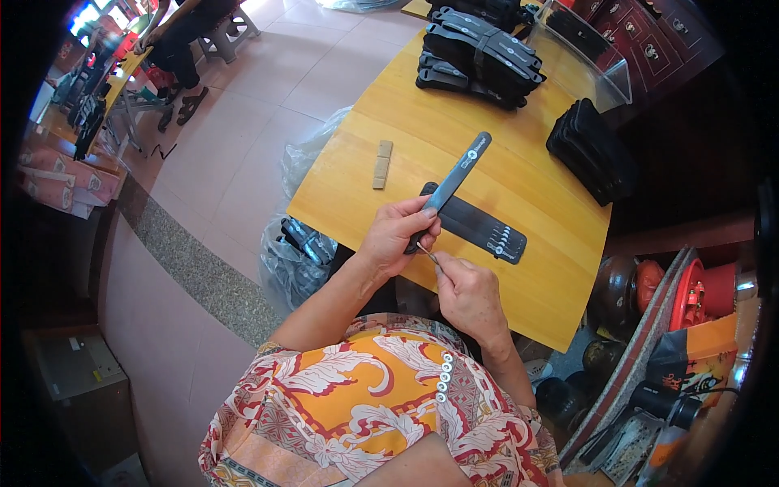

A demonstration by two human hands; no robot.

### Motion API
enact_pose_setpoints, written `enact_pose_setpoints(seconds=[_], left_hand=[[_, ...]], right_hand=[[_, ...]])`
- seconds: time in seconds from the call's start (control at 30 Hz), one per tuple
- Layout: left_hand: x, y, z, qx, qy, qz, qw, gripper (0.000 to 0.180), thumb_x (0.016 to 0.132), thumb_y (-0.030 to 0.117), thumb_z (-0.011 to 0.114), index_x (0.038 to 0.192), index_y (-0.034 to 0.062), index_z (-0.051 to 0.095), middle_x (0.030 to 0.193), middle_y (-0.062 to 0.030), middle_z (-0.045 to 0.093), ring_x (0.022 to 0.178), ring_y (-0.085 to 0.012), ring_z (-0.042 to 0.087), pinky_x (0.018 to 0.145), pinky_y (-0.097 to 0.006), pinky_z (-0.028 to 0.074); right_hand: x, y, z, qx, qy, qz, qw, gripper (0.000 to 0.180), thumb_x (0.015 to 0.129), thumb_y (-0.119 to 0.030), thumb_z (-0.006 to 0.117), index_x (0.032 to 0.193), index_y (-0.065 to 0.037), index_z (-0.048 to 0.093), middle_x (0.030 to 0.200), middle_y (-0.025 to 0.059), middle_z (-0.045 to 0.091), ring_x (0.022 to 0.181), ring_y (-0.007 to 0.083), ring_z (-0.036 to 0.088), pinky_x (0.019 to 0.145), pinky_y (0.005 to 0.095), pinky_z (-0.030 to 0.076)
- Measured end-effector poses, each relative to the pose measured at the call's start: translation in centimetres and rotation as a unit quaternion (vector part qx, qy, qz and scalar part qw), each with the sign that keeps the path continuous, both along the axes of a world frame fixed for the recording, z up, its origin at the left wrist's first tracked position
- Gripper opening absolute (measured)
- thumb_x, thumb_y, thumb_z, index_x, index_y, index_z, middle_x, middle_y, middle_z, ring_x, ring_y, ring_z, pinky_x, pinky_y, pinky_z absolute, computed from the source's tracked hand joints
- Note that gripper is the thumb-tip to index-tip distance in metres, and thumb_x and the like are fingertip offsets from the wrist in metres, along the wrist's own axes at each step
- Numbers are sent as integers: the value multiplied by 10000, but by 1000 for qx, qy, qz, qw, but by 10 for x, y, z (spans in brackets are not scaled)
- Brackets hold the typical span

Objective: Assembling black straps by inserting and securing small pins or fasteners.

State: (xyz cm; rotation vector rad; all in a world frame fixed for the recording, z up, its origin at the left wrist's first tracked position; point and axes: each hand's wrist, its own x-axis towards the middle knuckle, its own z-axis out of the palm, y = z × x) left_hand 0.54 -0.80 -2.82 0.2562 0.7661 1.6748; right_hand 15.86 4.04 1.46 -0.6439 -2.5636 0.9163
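Note:
My left hand (403,233) is closed around a long, flat black strip (461,169) with a rounded end and white print. The strip slants up and away over the table. Close beside it, my right hand (469,294) pinches a thin metal piece (427,253), whose tip meets the strip's lower end by my left fingers. The kind of that small piece is too hard to make out. Under the strip, a wider black flat piece (479,226) with white marks at one end lies on the yellow table (552,280).
A small tan segmented strip (381,165) lies to the left. Bundled black pieces (479,61) and another black stack (594,150) sit farther back, near a clear plastic box (596,61). Plastic bags (296,268) hang at the table's left edge. A person (182,40) sits far left.

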Motion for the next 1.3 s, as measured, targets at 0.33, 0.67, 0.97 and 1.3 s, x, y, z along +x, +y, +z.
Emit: enact_pose_setpoints(seconds=[0.33,0.67,0.97,1.3], left_hand=[[-5,2,6,6,22,-27,999,280,888,118,547,1128,-27,557,708,-41,542,559,-88,450,511,-206,367],[4,6,3,-50,126,-2,991,278,878,111,559,1119,-26,576,680,-16,536,561,-80,455,510,-201,358],[7,7,16,-42,150,4,988,292,880,115,563,1142,-13,578,677,11,517,564,-52,428,494,-186,326],[9,10,12,-52,229,2,972,311,896,135,552,1183,13,560,684,33,501,556,-30,403,467,-167,286]], right_hand=[[-5,7,4,155,-43,26,987,158,799,-59,554,935,7,596,676,162,590,637,320,606,552,391,474],[1,11,14,113,-96,29,988,121,797,-32,563,901,6,612,709,174,606,641,319,607,555,367,467],[5,20,-7,-341,-12,8,940,136,784,-69,557,907,-23,592,695,159,600,623,316,611,546,396,472],[3,12,-7,205,-10,7,979,132,784,-46,530,899,-6,581,651,109,565,561,241,573,492,323,437]])
